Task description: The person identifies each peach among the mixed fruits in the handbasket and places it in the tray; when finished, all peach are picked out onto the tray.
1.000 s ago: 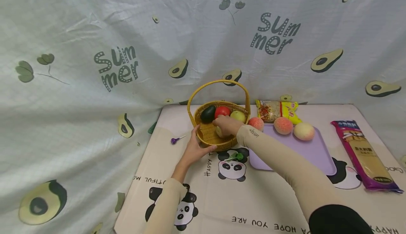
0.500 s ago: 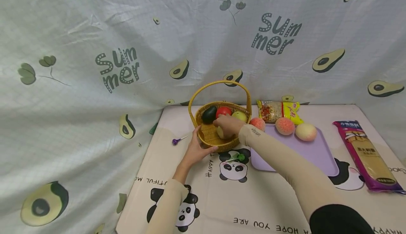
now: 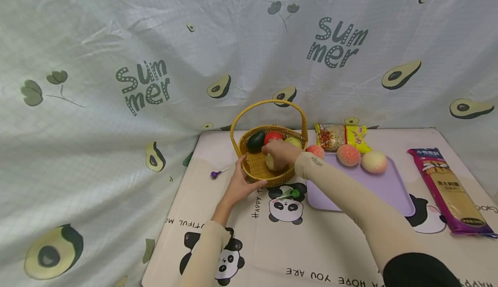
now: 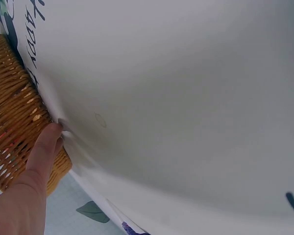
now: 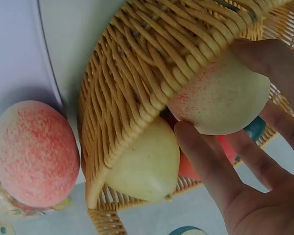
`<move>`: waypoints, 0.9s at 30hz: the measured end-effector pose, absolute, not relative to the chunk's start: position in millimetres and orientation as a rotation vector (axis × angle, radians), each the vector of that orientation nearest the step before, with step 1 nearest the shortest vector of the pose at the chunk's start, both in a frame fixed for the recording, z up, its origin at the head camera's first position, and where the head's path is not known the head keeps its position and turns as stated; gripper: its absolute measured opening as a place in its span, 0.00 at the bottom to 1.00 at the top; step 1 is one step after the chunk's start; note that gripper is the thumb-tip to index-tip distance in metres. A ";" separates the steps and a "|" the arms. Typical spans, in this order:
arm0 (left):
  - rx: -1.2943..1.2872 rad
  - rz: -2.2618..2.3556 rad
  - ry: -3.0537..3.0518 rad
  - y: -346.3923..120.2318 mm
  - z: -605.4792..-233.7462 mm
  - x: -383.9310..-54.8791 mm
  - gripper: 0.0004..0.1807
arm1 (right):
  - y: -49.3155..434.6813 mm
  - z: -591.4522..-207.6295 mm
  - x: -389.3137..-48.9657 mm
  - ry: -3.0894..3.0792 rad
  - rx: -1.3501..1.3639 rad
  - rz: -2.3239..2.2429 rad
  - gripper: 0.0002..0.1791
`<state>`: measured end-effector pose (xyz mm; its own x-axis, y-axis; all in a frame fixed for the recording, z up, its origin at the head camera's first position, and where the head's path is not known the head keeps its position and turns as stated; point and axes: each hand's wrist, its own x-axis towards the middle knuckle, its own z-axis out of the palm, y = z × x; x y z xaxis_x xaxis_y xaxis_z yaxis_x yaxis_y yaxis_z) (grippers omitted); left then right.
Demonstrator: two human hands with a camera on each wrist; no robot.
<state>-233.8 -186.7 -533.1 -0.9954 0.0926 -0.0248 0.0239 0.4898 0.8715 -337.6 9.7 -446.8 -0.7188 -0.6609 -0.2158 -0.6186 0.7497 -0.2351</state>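
Observation:
A yellow wicker basket with an arched handle stands near the table's far edge. My left hand holds its near left side, thumb along the front wall; in the left wrist view one digit lies against the wicker. Inside the basket, my right hand grips a pale, red-speckled peach, with fingers and thumb around it. Behind it lie a dark green avocado, a red round fruit or vegetable and a yellow-green pear-like fruit. The right hand partly covers the peach in the head view.
Right of the basket, a lilac tray bears peaches at its far edge. Behind is a yellow food packet; a long noodle packet lies far right. Purple and green lollipops lie near the basket.
Hardly anything differs. Both hands stay at the basket, the right one still on the peach; the whole view shifts slightly.

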 end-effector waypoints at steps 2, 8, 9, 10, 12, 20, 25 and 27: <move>0.104 1.550 2.649 -186.3 -533.6 -233.6 0.64 | 11.0 -444.4 -338.3 2.671 -1.012 -0.200 0.27; 0.109 1.548 2.648 -186.2 -534.3 -233.6 0.65 | 16.6 -427.2 -338.1 2.687 -1.086 -0.173 0.26; 0.107 1.545 2.650 -186.4 -534.2 -233.8 0.65 | 18.6 -423.2 -337.6 2.693 -1.101 -0.188 0.27; 0.104 1.543 2.652 -186.5 -534.1 -234.0 0.65 | 21.0 -418.6 -336.8 2.697 -1.109 -0.214 0.27; 0.095 1.540 2.656 -186.7 -533.8 -234.4 0.65 | 26.2 -408.5 -335.7 2.710 -1.128 -0.263 0.27; 0.120 1.546 2.667 -187.3 -533.3 -236.9 0.66 | 65.8 -377.7 -333.1 2.799 -1.067 -0.515 0.32; 0.122 1.547 2.663 -186.9 -533.6 -237.8 0.65 | 101.5 -374.7 -327.9 2.853 -0.976 -0.684 0.31; 0.114 1.541 2.664 -186.8 -534.1 -237.3 0.65 | 115.7 -375.8 -324.2 2.865 -0.949 -0.725 0.31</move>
